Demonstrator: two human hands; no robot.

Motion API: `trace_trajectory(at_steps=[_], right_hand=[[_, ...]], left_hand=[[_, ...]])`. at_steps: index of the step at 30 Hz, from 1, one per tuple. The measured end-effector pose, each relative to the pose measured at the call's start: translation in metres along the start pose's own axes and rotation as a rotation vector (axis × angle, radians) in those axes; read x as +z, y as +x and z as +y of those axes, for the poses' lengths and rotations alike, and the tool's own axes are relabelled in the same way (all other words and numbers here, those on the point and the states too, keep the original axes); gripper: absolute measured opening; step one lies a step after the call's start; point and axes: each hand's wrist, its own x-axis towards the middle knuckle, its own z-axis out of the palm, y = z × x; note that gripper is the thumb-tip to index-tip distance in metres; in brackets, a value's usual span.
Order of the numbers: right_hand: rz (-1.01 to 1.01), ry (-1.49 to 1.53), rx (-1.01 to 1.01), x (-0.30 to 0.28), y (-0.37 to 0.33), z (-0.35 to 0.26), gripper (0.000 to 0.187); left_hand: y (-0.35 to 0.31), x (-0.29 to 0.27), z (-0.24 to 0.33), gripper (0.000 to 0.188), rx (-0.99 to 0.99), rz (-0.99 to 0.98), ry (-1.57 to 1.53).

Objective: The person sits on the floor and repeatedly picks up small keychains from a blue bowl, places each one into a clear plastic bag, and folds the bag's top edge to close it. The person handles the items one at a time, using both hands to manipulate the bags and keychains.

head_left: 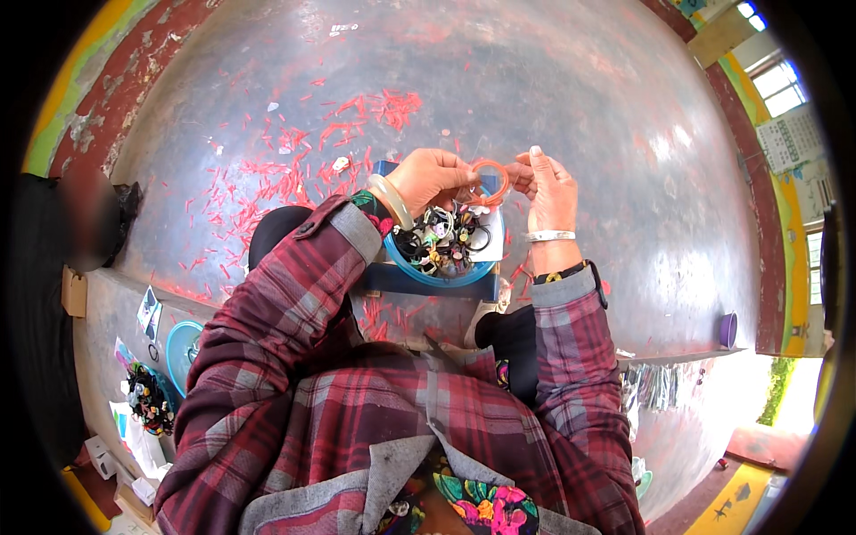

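Observation:
My left hand (434, 182) pinches an orange ring-shaped band (489, 182) by its left side. At the ring's right edge are the curled fingertips of my right hand (549, 196); its thumb points up, and whether these fingers grip the ring or something thin beside it is hard to see. Below both hands sits a round blue basin (419, 269) with a heap of small hair ties (443, 234), many black, some with pale or coloured ornaments. A white sheet or card (486, 242) lies at the heap's right. The basin rests on a dark blue stool or tray (481, 287).
Red scraps (285, 183) are strewn over the grey floor, mostly left and ahead. At lower left stand another blue basin (183, 352) and a pile of dark hair ties (148, 399). A purple cup (728, 330) is at far right, near bundled strips (664, 388). A dark-clothed person (45, 312) is at left.

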Motion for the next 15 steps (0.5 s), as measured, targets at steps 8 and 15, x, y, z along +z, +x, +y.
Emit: trace_trajectory(at_steps=[8,15], right_hand=[[-0.323,-0.080,0.164,0.001,-0.003,0.002,0.020],[-0.173,-0.079,0.093,-0.001,-0.002,0.007,0.022]], left_hand=[[-0.003,0.007,0.004,0.020,0.006,-0.057,0.422],[-0.002,0.006,0.001,0.019,0.063,0.005,0.426]])
